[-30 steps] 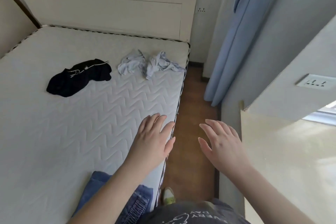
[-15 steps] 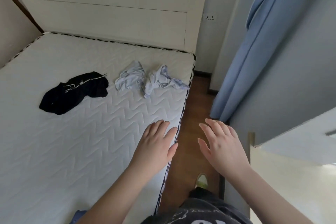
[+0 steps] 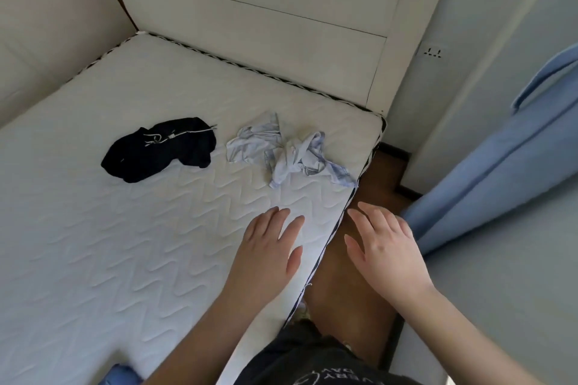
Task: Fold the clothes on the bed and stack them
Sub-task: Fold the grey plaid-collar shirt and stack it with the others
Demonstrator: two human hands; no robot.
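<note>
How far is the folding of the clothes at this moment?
Nothing is folded or stacked. The crumpled black garment and the crumpled pale blue garment lie apart on the white quilted mattress. The left hand and the right hand are open and hold nothing. Both garments remain.

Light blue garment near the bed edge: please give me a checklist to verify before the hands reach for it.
1. Left hand free, fingers straight: ok.
2. Right hand free, fingers straight: ok.
3. Light blue garment within view, nothing on top: ok.
4. Garment fully on the mattress: cannot tell; one corner lies at the edge.
5. Black garment lies apart from it: ok.
6. Garment already folded: not ok, it is crumpled.
</note>
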